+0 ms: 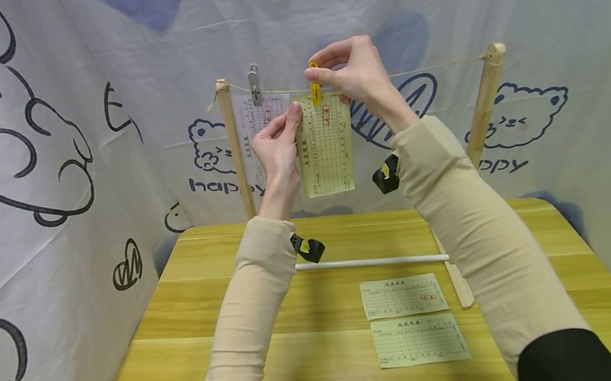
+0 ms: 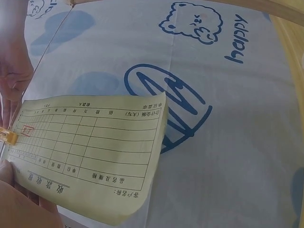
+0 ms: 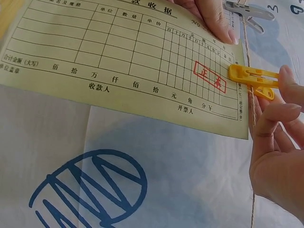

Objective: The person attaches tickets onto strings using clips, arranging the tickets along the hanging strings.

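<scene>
A pale yellow receipt slip (image 1: 327, 161) with a red stamp hangs lengthwise at a twine line (image 1: 424, 69). My left hand (image 1: 277, 148) pinches its upper left corner between thumb and fingers. My right hand (image 1: 362, 73) holds the tail of a yellow plastic clothespin (image 1: 316, 91) from above. In the right wrist view the jaws of this clothespin (image 3: 244, 74) overlap the slip's top edge at the twine. To the left, a grey clip (image 1: 255, 87) holds a pinkish-white slip (image 1: 248, 143) on the same line, partly hidden behind my left hand.
Two wooden posts, a left post (image 1: 235, 155) and a right post (image 1: 485, 104), carry the twine. Two more receipts, one upper (image 1: 401, 297) and one lower (image 1: 419, 340), lie on the wooden table (image 1: 150, 378). A white rod (image 1: 369, 262) runs low between the posts. Printed cloth hangs behind.
</scene>
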The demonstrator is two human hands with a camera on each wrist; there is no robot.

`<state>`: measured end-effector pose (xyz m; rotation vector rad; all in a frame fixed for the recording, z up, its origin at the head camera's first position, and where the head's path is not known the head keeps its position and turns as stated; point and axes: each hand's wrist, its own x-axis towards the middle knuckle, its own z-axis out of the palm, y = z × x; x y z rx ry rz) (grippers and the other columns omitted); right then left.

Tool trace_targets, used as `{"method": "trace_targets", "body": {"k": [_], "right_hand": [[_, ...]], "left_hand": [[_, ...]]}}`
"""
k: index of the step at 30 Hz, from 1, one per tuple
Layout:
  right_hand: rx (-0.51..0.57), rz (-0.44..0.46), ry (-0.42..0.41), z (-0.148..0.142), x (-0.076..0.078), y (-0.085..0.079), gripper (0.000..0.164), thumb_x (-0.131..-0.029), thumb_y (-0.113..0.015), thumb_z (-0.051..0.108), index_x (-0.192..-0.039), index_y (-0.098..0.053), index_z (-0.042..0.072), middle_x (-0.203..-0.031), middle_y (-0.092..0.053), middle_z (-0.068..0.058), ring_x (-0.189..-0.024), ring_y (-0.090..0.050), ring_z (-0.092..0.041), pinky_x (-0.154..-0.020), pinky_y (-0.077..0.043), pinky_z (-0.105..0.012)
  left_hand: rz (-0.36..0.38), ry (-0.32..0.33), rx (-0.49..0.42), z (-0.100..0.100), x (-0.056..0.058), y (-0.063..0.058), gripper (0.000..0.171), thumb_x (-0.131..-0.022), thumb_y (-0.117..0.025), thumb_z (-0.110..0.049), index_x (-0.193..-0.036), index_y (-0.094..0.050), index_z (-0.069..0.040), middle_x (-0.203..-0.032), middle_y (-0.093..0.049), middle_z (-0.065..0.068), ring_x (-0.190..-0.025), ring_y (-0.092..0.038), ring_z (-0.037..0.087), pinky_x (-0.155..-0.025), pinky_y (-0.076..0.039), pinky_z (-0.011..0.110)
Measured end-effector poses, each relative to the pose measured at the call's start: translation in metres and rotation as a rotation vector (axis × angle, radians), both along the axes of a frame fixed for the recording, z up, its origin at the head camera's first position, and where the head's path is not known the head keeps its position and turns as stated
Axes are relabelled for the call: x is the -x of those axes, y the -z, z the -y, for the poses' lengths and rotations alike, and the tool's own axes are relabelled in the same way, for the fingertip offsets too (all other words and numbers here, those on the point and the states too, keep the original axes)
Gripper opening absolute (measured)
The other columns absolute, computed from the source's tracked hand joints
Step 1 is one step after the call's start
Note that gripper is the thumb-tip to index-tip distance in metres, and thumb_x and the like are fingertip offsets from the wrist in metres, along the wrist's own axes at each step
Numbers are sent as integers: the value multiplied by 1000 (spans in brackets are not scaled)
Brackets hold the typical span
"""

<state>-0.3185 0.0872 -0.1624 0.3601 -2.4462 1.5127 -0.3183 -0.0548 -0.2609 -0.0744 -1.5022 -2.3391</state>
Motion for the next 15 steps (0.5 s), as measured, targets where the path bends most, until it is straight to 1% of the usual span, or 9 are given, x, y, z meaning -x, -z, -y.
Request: {"method": "trace_targets", "body": {"k": [3,7,15], "right_hand": [[-6,-5,1,0,0,0,36,-91,-76,32,-120,-72,12,-105,-72,1,-76,-58,-11,-46,-39,-22],[-6,0,1,0,-1,-1,38,-90,-76,34,-121,-72,12,-107,-71,1,-80,-58,-11,-48,-40,-23],[5,19,-1,0,0,-1,41,-89,-78,36,-122,-71,13,-107,-71,2,-83,-58,-11,-50,-40,-23]], "left_hand": [[1,-3,-4,0,0,-1,29,-87,-79,-25,-105,-76,-2,-87,-78,2,-70,-69,8,-65,-58,18],[4,-10,0,0,0,-1,30,-87,-79,-25,-106,-76,-1,-87,-78,3,-70,-69,8,-65,-58,18],[19,-25,-4,-1,1,-1,31,-86,-81,-26,-105,-76,-3,-96,-79,10,-71,-70,8,-67,-59,19]]}}
